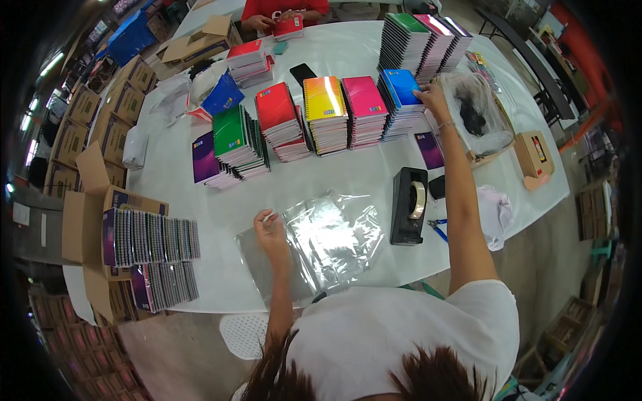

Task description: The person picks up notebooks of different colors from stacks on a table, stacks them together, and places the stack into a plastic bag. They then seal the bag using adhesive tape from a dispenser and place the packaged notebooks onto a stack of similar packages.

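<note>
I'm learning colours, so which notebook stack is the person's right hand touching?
The blue-topped stack; the right hand touches it. No other stack is blue.

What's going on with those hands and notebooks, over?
Right fingers at blue notebook, top of its stack. Left fingers over clear plastic sheets. Black tape dispenser beside plastic, blocking neither.

On the white table (334,175): notebook stacks (326,117), clear plastic (334,234), tape dispenser (408,207), apparently a cloth (493,215).
</note>
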{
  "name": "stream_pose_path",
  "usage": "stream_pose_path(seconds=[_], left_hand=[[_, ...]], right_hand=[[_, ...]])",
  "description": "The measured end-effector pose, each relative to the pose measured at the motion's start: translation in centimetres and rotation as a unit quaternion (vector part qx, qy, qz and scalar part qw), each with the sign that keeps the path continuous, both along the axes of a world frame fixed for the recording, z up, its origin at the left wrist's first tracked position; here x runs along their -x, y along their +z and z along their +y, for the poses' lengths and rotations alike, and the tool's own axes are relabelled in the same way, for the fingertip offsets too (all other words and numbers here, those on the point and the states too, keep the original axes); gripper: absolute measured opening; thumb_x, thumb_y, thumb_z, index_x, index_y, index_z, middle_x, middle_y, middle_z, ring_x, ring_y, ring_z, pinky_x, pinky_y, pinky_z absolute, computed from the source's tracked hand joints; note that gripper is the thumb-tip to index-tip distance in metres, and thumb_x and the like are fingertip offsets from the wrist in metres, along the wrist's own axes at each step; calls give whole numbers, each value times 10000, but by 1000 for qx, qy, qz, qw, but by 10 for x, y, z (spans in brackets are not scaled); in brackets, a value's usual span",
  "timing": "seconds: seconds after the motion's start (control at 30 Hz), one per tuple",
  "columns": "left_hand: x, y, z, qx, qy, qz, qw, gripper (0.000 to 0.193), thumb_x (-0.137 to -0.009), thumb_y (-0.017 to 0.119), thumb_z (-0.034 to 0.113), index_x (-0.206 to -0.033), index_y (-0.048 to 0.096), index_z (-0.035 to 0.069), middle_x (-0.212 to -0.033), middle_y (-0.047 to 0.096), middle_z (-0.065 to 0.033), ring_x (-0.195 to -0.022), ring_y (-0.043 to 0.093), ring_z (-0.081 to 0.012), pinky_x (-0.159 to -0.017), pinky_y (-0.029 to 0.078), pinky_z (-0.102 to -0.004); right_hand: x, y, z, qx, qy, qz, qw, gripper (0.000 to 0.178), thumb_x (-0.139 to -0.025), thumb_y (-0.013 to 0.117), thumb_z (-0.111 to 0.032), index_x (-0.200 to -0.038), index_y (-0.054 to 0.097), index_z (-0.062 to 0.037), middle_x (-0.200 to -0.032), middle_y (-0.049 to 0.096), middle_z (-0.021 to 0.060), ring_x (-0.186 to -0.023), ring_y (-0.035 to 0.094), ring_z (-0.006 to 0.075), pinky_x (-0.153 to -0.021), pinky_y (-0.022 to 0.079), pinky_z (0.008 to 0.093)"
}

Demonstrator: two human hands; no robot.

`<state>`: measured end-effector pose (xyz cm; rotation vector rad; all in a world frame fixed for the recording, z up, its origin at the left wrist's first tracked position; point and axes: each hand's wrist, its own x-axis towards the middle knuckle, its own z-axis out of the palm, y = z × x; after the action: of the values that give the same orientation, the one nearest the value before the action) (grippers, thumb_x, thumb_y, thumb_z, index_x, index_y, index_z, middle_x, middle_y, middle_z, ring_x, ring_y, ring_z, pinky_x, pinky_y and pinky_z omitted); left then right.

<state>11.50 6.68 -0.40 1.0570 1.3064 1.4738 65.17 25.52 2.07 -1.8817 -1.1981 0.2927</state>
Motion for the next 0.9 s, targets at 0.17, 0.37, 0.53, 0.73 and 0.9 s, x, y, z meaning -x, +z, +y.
stream_pose_path(seconds=[0.17,0.37,0.53,0.73,0.9], left_hand=[[-25,-3,-9,70,-104,-15,992,211,-953,602,6,-1155,550,39,-1096,575,-26,-1032,576,-112,-858,469,-253],[-11,-14,-17,85,-137,-36,986,215,-949,626,38,-1153,559,53,-1094,567,-33,-1008,611,-146,-893,487,-285],[12,-34,-30,140,-74,-95,983,187,-949,625,48,-1126,571,78,-1072,574,-23,-982,602,-127,-870,482,-269],[18,-44,-45,165,-69,-127,976,207,-950,646,87,-1141,569,101,-1067,575,-6,-983,586,-113,-867,477,-265],[16,-48,-52,163,-87,-160,970,214,-957,650,108,-1153,565,109,-1080,567,1,-986,586,-116,-877,480,-272]], right_hand=[[45,15,0,-151,-84,-387,906,334,-775,797,-255,-949,688,8,-967,666,231,-936,634,409,-813,507,483],[103,31,-25,-19,-28,-315,949,382,-823,777,-316,-1006,680,5,-1026,654,241,-978,604,414,-860,489,490],[105,41,-17,61,-6,-343,937,374,-748,797,-238,-980,657,19,-1053,633,283,-995,611,450,-808,534,500],[122,40,1,75,-38,-403,911,318,-688,754,-163,-948,674,2,-946,668,239,-876,667,403,-803,559,475],[115,45,2,115,2,-382,917,285,-702,750,-170,-938,691,-20,-948,680,221,-911,682,377,-814,564,470]])
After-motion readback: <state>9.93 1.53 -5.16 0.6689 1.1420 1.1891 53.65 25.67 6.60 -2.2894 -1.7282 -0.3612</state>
